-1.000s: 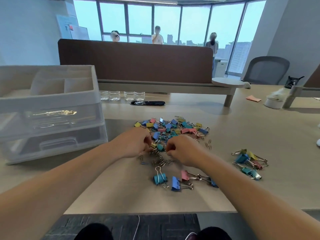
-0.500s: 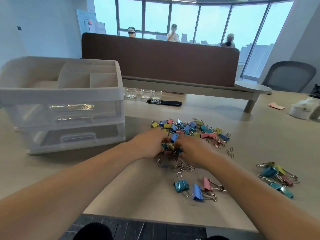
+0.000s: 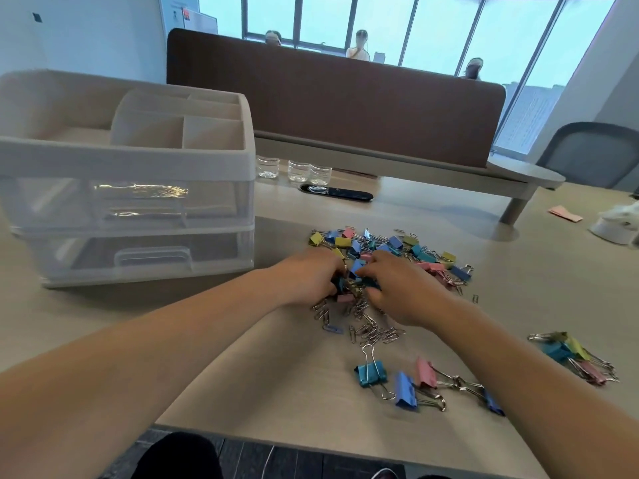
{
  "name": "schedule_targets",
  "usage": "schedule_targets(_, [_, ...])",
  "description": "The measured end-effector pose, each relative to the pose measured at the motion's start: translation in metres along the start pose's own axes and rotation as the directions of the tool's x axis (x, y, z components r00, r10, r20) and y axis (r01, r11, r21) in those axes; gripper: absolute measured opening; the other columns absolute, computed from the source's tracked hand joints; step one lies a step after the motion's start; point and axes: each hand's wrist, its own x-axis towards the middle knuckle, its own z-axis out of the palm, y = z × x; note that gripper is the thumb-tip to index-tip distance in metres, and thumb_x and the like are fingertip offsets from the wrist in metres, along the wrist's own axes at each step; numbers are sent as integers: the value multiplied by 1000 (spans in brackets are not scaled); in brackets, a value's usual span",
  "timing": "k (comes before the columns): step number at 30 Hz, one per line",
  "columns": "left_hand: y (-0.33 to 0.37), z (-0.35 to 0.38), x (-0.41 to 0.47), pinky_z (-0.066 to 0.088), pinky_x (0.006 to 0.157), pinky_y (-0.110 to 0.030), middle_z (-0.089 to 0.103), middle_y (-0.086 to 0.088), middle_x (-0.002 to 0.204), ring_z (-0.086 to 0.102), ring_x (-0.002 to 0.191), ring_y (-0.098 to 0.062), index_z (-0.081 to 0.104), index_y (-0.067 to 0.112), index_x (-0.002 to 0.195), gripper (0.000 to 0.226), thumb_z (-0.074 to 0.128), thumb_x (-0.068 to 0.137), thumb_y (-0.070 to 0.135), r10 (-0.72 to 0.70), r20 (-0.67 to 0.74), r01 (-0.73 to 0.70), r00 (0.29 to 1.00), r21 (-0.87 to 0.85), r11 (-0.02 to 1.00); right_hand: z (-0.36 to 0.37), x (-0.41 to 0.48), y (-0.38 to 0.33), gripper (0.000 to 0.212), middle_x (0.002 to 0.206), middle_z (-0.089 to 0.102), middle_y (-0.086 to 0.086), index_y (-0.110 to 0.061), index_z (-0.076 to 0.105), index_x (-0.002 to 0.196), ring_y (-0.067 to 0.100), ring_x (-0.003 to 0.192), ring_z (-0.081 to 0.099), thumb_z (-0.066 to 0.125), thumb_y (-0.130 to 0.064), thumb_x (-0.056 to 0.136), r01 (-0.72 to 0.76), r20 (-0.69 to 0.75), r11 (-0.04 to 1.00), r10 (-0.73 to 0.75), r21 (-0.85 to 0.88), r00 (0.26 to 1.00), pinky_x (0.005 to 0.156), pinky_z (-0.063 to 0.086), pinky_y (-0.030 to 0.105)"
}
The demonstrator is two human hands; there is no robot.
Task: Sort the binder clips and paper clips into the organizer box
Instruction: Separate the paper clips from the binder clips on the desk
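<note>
The pale beige tabletop (image 3: pixel 242 368) carried everything. At its left stood the white, translucent plastic organizer box (image 3: pixel 145 157), with two drawers pushed in and open compartments on top. It sat just beside the work, I judge so that sorted clips had a short trip. The left hand (image 3: pixel 307 274) and right hand (image 3: pixel 404 292) met in the middle, knuckles up, reaching into the near edge of a mixed heap, seemingly to pull the two kinds apart. The small coloured metal binder clips (image 3: pixel 397 245), yellow, blue, pink and teal, spread beyond and to the right of both hands, touching them. Larger ones lay apart, probably set aside by size: a front group (image 3: pixel 403 378) near the tabletop's edge and a right-hand group (image 3: pixel 574 354) well away. The thin silver wire paper clips (image 3: pixel 373 331) lay loose just nearer than the hands. The left fingers (image 3: pixel 332 269) were curled round a dark clip. The right fingers (image 3: pixel 375 267) bent down onto the heap with a teal clip at their tips, but blur hid whether they gripped it. No clips showed in the top compartments.
</note>
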Motion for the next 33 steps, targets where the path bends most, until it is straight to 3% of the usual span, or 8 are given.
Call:
schedule_targets(4, [1, -2, 0, 48, 68, -35, 57, -7, 96, 59, 87, -26, 64, 10, 103, 16, 60, 89, 14, 2, -15, -2, 1000, -25, 1000, 4, 10, -6, 40, 110, 46, 0, -28, 54, 135, 19, 96, 54, 52, -26, 95, 5, 49, 1000, -6, 7, 999, 86, 51, 36])
schedule_targets(8, [-2, -7, -5, 50, 83, -44, 58, -9, 108, 58, 94, -26, 61, 9, 109, 23, 60, 87, 15, -3, -42, 0, 999, -86, 996, 2, 15, -8, 44, 105, 44, -2, -32, 53, 136, 18, 94, 54, 55, -23, 93, 8, 93, 1000, -9, 10, 996, 84, 50, 33])
schedule_targets(11, [-4, -11, -9, 48, 79, -36, 61, -7, 107, 56, 94, -23, 60, 11, 113, 26, 60, 88, 16, -17, -71, 7, 997, -130, 991, 2, 20, -8, 41, 104, 43, -2, -29, 55, 133, 18, 93, 55, 57, -22, 93, 12, 96, 1000, -12, 1, 995, 78, 47, 28])
schedule_targets(14, [-8, -14, -12, 43, 74, -29, 58, -4, 109, 54, 94, -19, 59, 15, 117, 31, 63, 87, 21, -25, -111, 6, 994, -166, 986, 4, 22, -7, 36, 106, 50, -1, -25, 59, 129, 17, 94, 57, 59, -22, 94, 15, 74, 1000, -15, -2, 997, 79, 48, 27])
schedule_targets(19, [-12, -14, -15, 41, 79, -25, 50, 3, 110, 50, 97, -15, 56, 18, 123, 32, 61, 91, 24, -30, -152, -4, 988, -219, 976, 1, 17, -4, 32, 120, 55, 0, -23, 60, 126, 17, 103, 56, 61, -24, 94, 16, 33, 999, -17, 36, 999, 88, 48, 28])
schedule_targets(24, [-7, -16, -15, 48, 85, -37, 54, -5, 113, 53, 97, -20, 60, 17, 114, 22, 52, 94, 19, -24, -117, 1, 993, -193, 981, -3, 11, 4, 29, 124, 55, -1, -20, 61, 122, 10, 101, 48, 61, -29, 94, -31, -64, 989, 40, 142, 997, 86, 38, 21])
schedule_targets(28, [2, -15, -13, 46, 81, -37, 56, -10, 111, 53, 97, -24, 59, 10, 108, 21, 45, 96, 18, -16, -50, 8, 999, -152, 988, -5, 5, 9, 26, 114, 62, -1, -18, 61, 119, 11, 93, 55, 62, -27, 94, -76, -103, 969, 103, 234, 989, 75, 41, 18])
schedule_targets(33, [9, -7, -11, 43, 72, -31, 56, -5, 109, 54, 93, -22, 56, 18, 111, 28, 61, 92, 38, 18, 38, -18, 999, -8, 1000, -5, 0, 11, 22, 105, 64, -3, -19, 63, 113, 11, 86, 58, 63, -28, 93, -96, -98, 963, 124, 251, 988, 71, 45, 19])
